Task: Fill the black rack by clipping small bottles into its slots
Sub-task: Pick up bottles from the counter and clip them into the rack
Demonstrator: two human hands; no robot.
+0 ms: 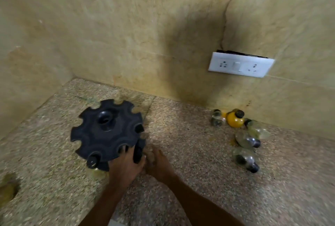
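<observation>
At the far left a yellowish stain [8, 187] marked the speckled stone counter [199, 180]. Next came the round black rack [107, 131], lying on the counter near the corner of the walls, with notched slots round its rim; one capped bottle [92, 161] sat clipped in a near slot. The left hand [125, 166] rested on the rack's near right edge, fingers spread over the rim. Just beside it, the right hand [159, 164] curled its fingers round a small clear bottle [143, 150] with a dark cap, pressed against the rack's edge; blur hid the exact grip. Well apart to the right lay loose bottles: a yellow bottle [235, 118] near the wall, and several clear ones [247, 140] around it. Above them a white socket plate [240, 64] sat on the wall.
</observation>
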